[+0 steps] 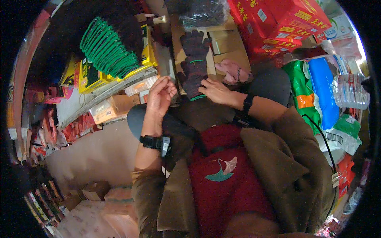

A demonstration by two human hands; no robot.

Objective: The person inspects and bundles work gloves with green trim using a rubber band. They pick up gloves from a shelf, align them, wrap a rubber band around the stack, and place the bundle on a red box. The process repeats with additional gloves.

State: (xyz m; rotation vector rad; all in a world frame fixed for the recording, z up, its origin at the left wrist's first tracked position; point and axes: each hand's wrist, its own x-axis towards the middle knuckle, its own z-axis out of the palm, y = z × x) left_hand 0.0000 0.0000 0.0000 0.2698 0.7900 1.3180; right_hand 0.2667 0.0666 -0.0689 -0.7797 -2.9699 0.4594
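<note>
Two dark knitted work gloves lie in a line on the cardboard in front of me. The far glove [196, 44] points its fingers away, and its green-edged cuff meets the near glove [192, 79]. My right hand [217, 93] has its curled fingers on the near glove's right edge, just above its green cuff. To the left of the gloves my left hand [162, 94] is raised, palm inward, fingers curled together; nothing shows in it. A thick stack of dark gloves with green cuffs [107, 49] rests at the far left on yellow boxes [89, 77].
Pink gloves [230, 71] lie on the opened cardboard box [222, 41], with a clear plastic bundle [204, 14] behind. Red cartons [274, 23] are piled at the far right. Green and blue bags [323, 91] stand right, beside plastic bottles [351, 91]. A ledge [85, 103] runs along the left.
</note>
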